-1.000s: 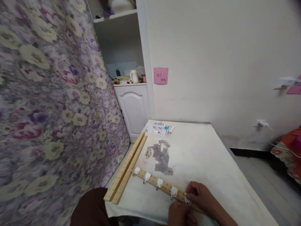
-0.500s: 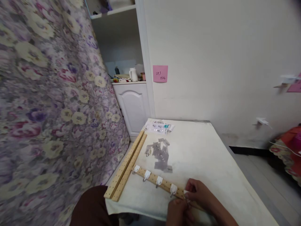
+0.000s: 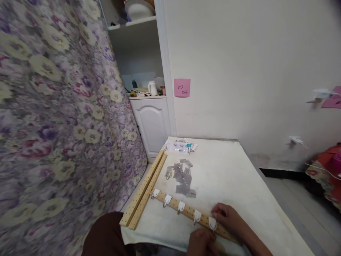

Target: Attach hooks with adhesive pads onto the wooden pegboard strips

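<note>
A perforated wooden strip (image 3: 188, 210) lies slantwise across the front of the table, with several white hooks bearing metal rings along it. My right hand (image 3: 230, 219) has its fingers curled against the strip's far edge, right beside the last white hook (image 3: 212, 224). Just in front of that hook is my left hand (image 3: 201, 242), closed, its fingertips largely hidden. The last hook shows between the two hands, flat against the wood. Two more perforated wooden strips (image 3: 144, 193) lie side by side along the table's left edge.
Grey pieces of packaging (image 3: 183, 179) lie scattered mid-table, a loose ring hook (image 3: 169, 175) beside them. Farther back sits a clear hook packet (image 3: 178, 146). A brown-clothed knee (image 3: 105, 234) is at the front left, near the floral curtain (image 3: 66, 124).
My right hand has drawn back a little from the last hook, which now shows uncovered. My left hand has shifted slightly down, toward the table's front edge. The view has tilted slightly.
</note>
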Demonstrator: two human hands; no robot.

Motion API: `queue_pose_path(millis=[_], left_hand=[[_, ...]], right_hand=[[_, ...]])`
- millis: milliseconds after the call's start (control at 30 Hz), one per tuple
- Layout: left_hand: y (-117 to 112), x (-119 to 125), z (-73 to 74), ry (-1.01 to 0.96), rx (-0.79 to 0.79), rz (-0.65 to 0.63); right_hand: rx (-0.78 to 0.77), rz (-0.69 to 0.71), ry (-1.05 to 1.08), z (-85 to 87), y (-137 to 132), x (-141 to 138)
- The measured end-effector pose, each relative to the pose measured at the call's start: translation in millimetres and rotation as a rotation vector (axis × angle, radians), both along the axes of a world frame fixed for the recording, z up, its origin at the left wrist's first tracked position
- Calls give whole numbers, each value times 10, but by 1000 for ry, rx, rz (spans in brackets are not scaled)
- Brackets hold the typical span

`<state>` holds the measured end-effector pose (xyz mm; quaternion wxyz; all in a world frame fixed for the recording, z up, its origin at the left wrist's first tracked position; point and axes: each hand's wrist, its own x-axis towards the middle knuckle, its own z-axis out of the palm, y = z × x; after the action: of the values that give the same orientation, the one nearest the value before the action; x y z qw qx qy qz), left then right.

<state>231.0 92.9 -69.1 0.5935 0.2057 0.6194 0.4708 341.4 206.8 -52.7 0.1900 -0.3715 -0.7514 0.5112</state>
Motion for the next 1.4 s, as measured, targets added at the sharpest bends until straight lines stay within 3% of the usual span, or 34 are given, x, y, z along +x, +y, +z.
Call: queue_pose_path(millis=[133, 233, 300, 333, 400, 467, 567, 633, 833, 967, 1067, 1233, 1300, 1400], left_hand=[[-55, -83, 67, 173, 74, -114], [-73, -292, 306, 275, 164, -251], [-17, -556, 513, 292, 130, -277], [34, -728, 609, 382, 116, -263], [173, -1128, 755, 798, 138, -158], [333, -1536, 821, 972, 130, -66], [564, -1990, 786, 1179, 76, 14], [698, -2132, 716, 1281, 40, 28], [1000, -2165, 516, 1428, -94, 17], [1050, -2170, 487, 1439, -142, 26], [979, -2202, 550, 1436, -118, 75], [737, -2219, 790, 1390, 53, 168], [607, -2089, 882, 1352, 156, 175], [375, -1646, 956, 1291, 302, 116]], right_hand=[[87, -25, -54, -6, 27, 18], [125, -46, -99, -50, 52, 24], [129, -45, -121, -78, 66, 21], [127, -42, -129, -91, 72, 18], [123, -45, -147, -117, 80, 7], [120, -58, -159, -149, 86, -6], [125, -64, -163, -217, 102, -22], [139, -68, -165, -273, 120, -30], [177, -99, -216, -387, 163, -48], [186, -100, -220, -351, 153, -49], [184, -87, -221, -316, 138, -46], [202, -129, -167, -223, 133, -42], [193, -163, -66, -125, 137, -35], [33, -154, 146, 67, 111, -22]])
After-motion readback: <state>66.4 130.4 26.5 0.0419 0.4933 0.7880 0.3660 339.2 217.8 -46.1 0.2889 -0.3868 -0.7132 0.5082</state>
